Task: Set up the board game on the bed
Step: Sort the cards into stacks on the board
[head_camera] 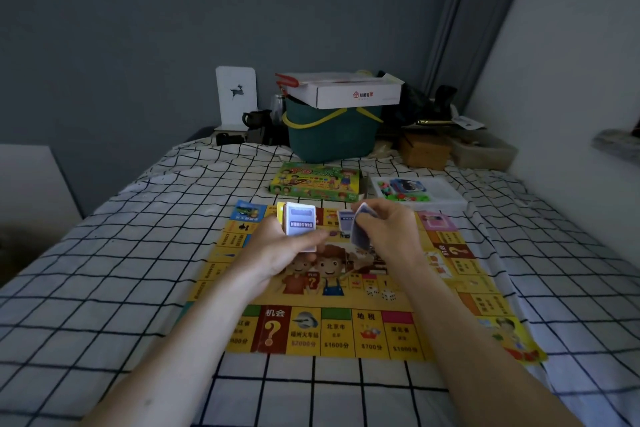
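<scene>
A yellow game board (346, 333) lies flat on the checked bedsheet (138, 253) in front of me. Above its middle, my left hand (280, 253) holds a stack of cards (300, 225) with a white and blue face showing. My right hand (391, 229) is just to the right, gripping a few cards (360, 229) tilted on edge. The two hands are close but apart. Behind the board lies the green game box (315, 182), and to its right a white tray (446, 198) with small coloured game pieces.
A dark green basket (332, 139) with a yellow handle stands at the bed's far end, a white carton (346, 90) on top. A white deer card (236, 94) and a dark mug (252, 118) sit to its left. Brown boxes (426, 149) and clutter are at right by the wall.
</scene>
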